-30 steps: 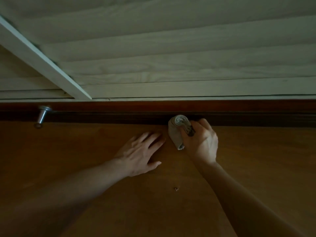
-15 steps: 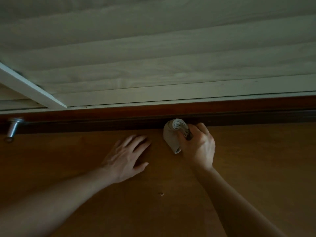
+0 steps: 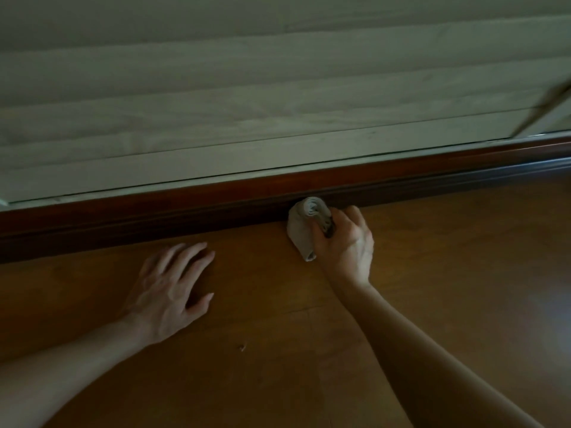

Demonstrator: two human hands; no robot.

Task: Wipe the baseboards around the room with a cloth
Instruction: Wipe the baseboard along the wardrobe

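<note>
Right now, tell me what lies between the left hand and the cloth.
Nothing but bare wooden floor, as the head view shows; the left hand rests flat, apart from the cloth.

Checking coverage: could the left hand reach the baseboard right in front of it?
Probably yes: the left hand lies flat on the floor close to the baseboard, with bare floor between; the cloth sits further right.
</note>
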